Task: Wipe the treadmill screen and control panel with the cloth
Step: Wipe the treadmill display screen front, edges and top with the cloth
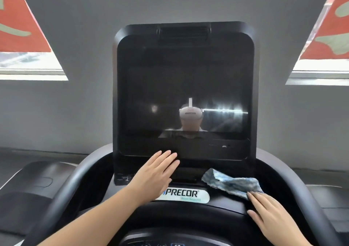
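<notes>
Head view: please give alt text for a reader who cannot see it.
A person's left hand lies flat with straight fingers at the lower edge of a dark treadmill screen, while the right hand rests flat on the console with its fingertips on the edge of a blue cloth. A Precor label sits between the hands.

bare forearms, no sleeves — no rings
</notes>
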The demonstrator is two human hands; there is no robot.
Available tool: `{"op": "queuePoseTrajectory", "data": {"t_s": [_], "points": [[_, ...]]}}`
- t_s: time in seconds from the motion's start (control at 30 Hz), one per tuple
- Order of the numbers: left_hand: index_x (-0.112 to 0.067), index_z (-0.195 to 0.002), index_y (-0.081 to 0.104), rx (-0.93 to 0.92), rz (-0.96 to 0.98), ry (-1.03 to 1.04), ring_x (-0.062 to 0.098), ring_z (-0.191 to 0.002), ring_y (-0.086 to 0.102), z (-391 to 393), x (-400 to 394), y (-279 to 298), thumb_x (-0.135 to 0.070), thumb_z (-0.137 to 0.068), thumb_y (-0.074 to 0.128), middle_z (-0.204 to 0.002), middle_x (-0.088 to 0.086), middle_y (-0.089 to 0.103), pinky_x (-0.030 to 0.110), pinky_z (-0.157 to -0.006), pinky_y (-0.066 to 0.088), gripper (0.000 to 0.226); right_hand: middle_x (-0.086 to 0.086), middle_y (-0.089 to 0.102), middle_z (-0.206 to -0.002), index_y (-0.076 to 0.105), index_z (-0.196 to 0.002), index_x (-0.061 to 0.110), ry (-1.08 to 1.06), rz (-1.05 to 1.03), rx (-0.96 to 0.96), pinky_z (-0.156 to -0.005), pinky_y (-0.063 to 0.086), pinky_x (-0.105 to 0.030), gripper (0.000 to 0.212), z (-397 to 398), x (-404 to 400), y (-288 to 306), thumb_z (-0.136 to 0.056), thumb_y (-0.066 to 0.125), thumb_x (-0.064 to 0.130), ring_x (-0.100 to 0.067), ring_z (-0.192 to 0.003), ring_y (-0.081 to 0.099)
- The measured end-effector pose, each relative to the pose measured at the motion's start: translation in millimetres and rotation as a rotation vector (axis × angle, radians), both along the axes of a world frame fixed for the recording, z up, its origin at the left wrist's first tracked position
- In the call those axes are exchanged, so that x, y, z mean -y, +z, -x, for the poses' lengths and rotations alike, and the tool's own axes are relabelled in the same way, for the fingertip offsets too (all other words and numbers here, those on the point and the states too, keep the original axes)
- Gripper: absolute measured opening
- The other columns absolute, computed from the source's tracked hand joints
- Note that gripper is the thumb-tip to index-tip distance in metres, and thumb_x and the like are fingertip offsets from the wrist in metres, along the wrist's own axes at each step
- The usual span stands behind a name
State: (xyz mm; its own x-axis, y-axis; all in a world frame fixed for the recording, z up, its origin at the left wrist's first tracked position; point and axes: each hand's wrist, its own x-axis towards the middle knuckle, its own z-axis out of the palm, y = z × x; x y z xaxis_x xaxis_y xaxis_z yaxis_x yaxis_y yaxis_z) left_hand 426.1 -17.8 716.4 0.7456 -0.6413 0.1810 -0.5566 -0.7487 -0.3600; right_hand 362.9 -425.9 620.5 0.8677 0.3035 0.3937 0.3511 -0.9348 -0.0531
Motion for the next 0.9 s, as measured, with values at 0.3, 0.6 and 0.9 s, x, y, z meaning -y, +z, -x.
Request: {"op": "queuePoseTrajectory", "data": {"t_s": [0.3, 0.6, 0.9], "points": [[-0.009, -0.145, 0.045, 0.154, 0.050, 0.181, 0.034, -0.146, 0.030, -20, -30, 23, -0.038, -0.090, 0.066, -0.156, 0.015, 0.036, 0.052, -0.118, 0.030, 0.066, -0.010, 0.051, -0.148, 0.059, -0.137, 0.008, 0.456, 0.320, 0.026, -0.118, 0.019, -0.039, 0.060, -54, -11, 24, -0.105, 0.026, 0.047, -0.024, -0.142, 0.036], [-0.012, -0.150, 0.037, 0.289, -0.080, 0.118, 0.036, -0.148, 0.024, -74, -70, 41, -0.051, -0.098, 0.044, -0.159, 0.016, 0.028, 0.053, -0.120, 0.023, 0.066, -0.007, 0.033, -0.161, 0.040, -0.152, 0.014, 0.713, 0.473, -0.235, -0.113, 0.027, -0.037, 0.082, -100, -22, 40, -0.094, 0.043, 0.070, -0.022, -0.148, 0.032], [-0.013, -0.157, 0.017, 0.308, -0.095, 0.258, 0.033, -0.152, 0.007, -137, -112, 98, -0.057, -0.098, 0.036, -0.165, 0.013, 0.011, 0.048, -0.124, 0.005, 0.075, -0.006, 0.026, -0.164, 0.031, -0.155, 0.010, 0.807, 0.286, -0.305, -0.111, 0.030, -0.033, 0.093, -95, -100, 35, -0.092, 0.040, 0.077, -0.021, -0.150, 0.025]]}}
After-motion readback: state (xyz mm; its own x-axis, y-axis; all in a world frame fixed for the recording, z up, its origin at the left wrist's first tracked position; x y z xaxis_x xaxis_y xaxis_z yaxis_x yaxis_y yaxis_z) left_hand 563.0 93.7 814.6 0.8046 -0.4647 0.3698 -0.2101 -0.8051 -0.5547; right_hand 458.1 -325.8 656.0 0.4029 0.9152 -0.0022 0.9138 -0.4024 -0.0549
